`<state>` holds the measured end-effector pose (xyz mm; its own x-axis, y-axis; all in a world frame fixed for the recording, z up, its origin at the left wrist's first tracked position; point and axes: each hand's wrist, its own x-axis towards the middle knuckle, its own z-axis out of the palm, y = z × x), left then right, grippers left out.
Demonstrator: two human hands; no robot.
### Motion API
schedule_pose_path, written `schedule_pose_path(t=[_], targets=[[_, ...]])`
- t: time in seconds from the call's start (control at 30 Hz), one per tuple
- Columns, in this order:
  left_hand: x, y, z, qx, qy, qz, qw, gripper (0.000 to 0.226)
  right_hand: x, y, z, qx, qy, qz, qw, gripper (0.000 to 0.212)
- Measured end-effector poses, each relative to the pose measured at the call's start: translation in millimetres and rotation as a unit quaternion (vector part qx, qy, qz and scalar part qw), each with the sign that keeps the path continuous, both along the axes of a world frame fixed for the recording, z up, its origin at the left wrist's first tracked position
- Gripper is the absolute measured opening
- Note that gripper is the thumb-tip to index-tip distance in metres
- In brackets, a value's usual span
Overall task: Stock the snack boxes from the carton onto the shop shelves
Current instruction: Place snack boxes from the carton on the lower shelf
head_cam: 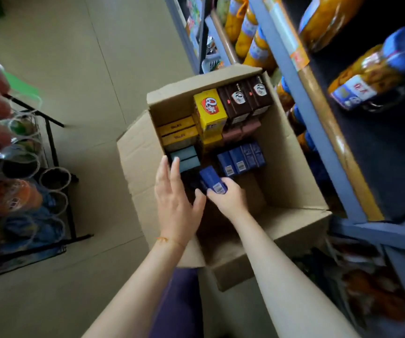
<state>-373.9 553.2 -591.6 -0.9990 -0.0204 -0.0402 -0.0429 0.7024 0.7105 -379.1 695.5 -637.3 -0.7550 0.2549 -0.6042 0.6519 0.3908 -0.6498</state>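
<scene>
An open cardboard carton [291,172] stands on the floor beside the shop shelves [318,132]. Inside it are yellow boxes [210,109], brown boxes [245,98], teal boxes [185,156] and a row of blue boxes [241,158]. My right hand [225,198] grips one blue snack box [212,180] inside the carton, fingers curled round its near end. My left hand [174,198] reaches over the carton's left wall with straight fingers, its fingertips at the teal boxes and its thumb close to the blue box.
Blue metal shelving on the right holds orange bottles [252,45] with blue caps and packets lower down. A black wire rack [50,147] with bottles and cups stands on the left. Beige tiled floor [94,69] lies between them.
</scene>
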Motion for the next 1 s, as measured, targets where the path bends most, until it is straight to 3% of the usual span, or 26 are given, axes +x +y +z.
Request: schedule_pose_path(t=[0.17, 0.33, 0.43, 0.5, 0.57, 0.67, 0.83, 0.93, 1.0], targets=[[38.2, 60.1, 87.3, 0.074, 0.034, -0.084, 0.993, 0.075, 75.5, 60.2, 128.1, -0.062, 0.151, -0.095, 0.982, 0.038], [124.6, 129.0, 209.5, 0.207, 0.009, -0.211, 0.955, 0.06, 207.6, 125.4, 276.1, -0.099, 0.349, -0.223, 0.905, 0.031], [204.8, 167.5, 290.3, 0.338, -0.052, -0.327, 0.881, 0.043, 294.8, 156.0, 354.1, -0.146, 0.437, -0.298, 0.836, 0.015], [262.7, 194.2, 331.5, 0.393, -0.048, -0.368, 0.842, 0.035, 349.1, 174.3, 399.9, -0.116, 0.486, -0.332, 0.8, 0.027], [316.3, 222.4, 368.5, 0.449, -0.023, -0.369, 0.813, 0.03, 401.1, 190.0, 439.8, -0.074, 0.511, -0.335, 0.788, 0.052], [381.5, 260.6, 424.1, 0.516, 0.027, -0.353, 0.78, 0.04, 473.7, 205.6, 491.8, -0.027, 0.555, -0.303, 0.774, 0.048], [460.9, 312.5, 510.3, 0.602, 0.082, -0.401, 0.685, 0.012, 576.5, 221.7, 551.0, 0.105, 0.57, -0.263, 0.771, 0.053], [515.5, 341.7, 550.9, 0.617, 0.105, -0.48, 0.614, 0.012, 636.3, 239.3, 581.9, 0.198, 0.583, -0.275, 0.739, 0.062], [547.6, 354.8, 569.4, 0.605, 0.141, -0.52, 0.587, 0.018, 671.7, 248.2, 598.9, 0.265, 0.585, -0.296, 0.707, 0.064]])
